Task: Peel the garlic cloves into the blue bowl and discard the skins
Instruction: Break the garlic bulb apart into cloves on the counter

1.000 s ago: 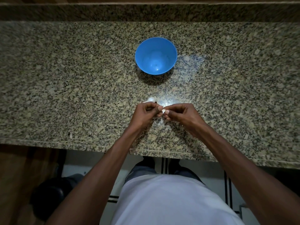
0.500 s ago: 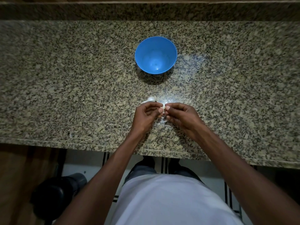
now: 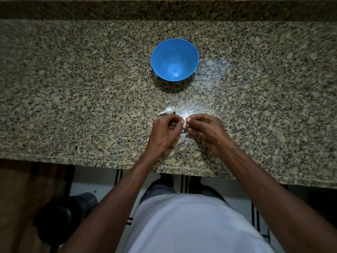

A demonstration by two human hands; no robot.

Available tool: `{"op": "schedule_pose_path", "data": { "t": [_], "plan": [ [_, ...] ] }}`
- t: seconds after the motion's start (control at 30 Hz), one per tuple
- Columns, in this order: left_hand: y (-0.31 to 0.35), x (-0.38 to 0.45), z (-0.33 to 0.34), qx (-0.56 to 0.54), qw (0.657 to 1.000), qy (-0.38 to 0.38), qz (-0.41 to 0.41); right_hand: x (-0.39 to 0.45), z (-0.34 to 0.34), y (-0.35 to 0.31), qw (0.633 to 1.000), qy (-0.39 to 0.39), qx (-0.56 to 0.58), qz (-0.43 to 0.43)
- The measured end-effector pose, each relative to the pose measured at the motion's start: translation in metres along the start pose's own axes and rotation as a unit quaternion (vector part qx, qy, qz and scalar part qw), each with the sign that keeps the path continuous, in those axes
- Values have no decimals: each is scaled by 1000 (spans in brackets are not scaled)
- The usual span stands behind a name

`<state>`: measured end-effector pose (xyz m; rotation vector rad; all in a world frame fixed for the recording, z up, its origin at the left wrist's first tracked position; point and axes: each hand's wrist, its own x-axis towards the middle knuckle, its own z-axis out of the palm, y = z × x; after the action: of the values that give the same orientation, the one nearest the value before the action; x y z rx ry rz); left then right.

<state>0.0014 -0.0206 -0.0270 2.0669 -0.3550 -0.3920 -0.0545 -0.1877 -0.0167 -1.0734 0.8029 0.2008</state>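
The person stands at a speckled granite tabletop [image 3: 73, 88], both hands brought together just above its near part. The left hand [image 3: 164, 130] has its fingers curled inward, and the right hand [image 3: 204, 128] is curled the same way; their fingertips meet around a small pale garlic clove [image 3: 185, 123], which both hands pinch between thumb and fingers. Only a sliver of the clove shows between the fingertips, so I cannot tell how much skin is on it.

Just beyond the left hand, lying on the tabletop, is a whitish piece of garlic [image 3: 168, 110] with a thin papery tail pointing left. It sits near the knuckles but apart from them. Under the hands, a small white scrap of skin [image 3: 184, 135] lies on the stone.

The blue bowl [image 3: 174, 50] stands upright farther back on the tabletop, well apart from the hands and roughly in line with them. Its inside shows only blue plastic with a faint shine at the bottom. A bright patch of light falls on the stone between the bowl and the hands.

Below the tabletop edge, the person's white shirt [image 3: 191, 225] fills the lower middle, and a dark rounded object [image 3: 60, 216] sits on the floor to the left.
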Motion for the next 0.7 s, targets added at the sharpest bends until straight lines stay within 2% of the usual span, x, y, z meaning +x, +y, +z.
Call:
{"op": "schedule_pose_path", "data": {
  "t": [0.23, 0.4, 0.57, 0.7],
  "plan": [
    [2, -3, 9, 26, 999, 24, -21, 1, 5, -1, 1000, -7, -22, -13],
    [4, -2, 9, -33, 995, 53, -83, 0, 6, -1, 998, -33, -43, -11],
    [2, 1, 4, -87, 992, 12, -94, 3, -1, 1, 996, -39, -82, -23],
    [1, 0, 2, -144, 984, -8, -106, 5, -3, -1, 987, -42, -142, -66]
  ]
}}
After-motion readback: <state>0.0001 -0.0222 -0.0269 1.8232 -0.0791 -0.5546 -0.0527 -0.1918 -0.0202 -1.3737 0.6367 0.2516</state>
